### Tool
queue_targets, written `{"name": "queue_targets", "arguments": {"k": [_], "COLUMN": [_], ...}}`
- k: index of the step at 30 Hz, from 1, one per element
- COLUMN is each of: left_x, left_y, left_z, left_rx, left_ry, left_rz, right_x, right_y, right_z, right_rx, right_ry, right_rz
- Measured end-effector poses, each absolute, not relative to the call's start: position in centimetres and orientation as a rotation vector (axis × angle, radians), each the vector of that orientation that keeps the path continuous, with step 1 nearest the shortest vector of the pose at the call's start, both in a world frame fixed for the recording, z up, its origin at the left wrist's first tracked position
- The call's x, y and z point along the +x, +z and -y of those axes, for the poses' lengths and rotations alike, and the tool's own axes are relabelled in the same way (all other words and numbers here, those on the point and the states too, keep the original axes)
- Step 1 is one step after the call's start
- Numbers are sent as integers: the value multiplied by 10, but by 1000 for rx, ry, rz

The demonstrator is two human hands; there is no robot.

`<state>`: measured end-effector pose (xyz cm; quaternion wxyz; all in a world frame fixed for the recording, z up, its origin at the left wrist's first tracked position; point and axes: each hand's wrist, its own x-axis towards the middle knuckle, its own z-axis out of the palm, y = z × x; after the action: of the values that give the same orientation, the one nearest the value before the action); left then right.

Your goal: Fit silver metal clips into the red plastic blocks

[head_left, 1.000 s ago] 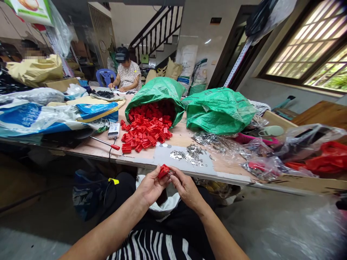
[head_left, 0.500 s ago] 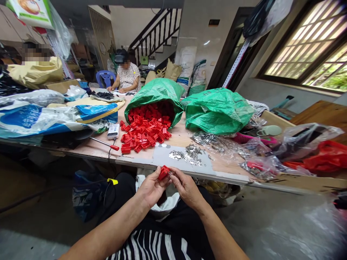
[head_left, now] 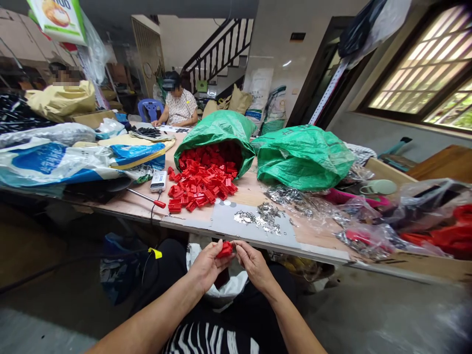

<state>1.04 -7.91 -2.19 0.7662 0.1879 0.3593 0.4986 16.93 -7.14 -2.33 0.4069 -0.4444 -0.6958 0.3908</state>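
My left hand (head_left: 207, 265) is closed around a small red plastic part (head_left: 224, 250), held just below the table's front edge. My right hand (head_left: 253, 263) pinches at the right side of the same part, fingers pressed together. On the table above, a heap of the same red parts (head_left: 201, 184) spills from an open green bag (head_left: 217, 132). A scatter of small shiny metal pieces (head_left: 258, 216) lies on a grey sheet (head_left: 236, 223) right in front of my hands.
A second green bag (head_left: 304, 156) lies to the right, beside clear plastic bags (head_left: 368, 228) of parts. A red-handled tool (head_left: 147, 198) and a white device (head_left: 158, 180) lie left of the heap. A white bag (head_left: 224, 287) hangs under my hands. Two people sit at the far end.
My hands stay together on the red part, which has dropped slightly lower in view. The camera has shifted a little, sliding the table contents rightward and down.
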Motion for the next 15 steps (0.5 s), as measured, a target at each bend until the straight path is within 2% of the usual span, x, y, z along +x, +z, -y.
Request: {"name": "queue_targets", "arguments": {"k": [3, 11, 15], "left_x": [3, -8, -11], "left_y": [-50, -88, -98], "left_z": [70, 58, 55], "left_rx": [790, 1017, 1026], "left_ry": [1104, 1018, 970], "left_rz": [-1035, -1121, -1116], "right_x": [169, 153, 132], "right_y": [-31, -25, -12], "right_z": [66, 42, 13], "right_rx": [-1201, -1273, -1200], "right_ry": [951, 892, 632], "right_rz": [1796, 1965, 2155]}}
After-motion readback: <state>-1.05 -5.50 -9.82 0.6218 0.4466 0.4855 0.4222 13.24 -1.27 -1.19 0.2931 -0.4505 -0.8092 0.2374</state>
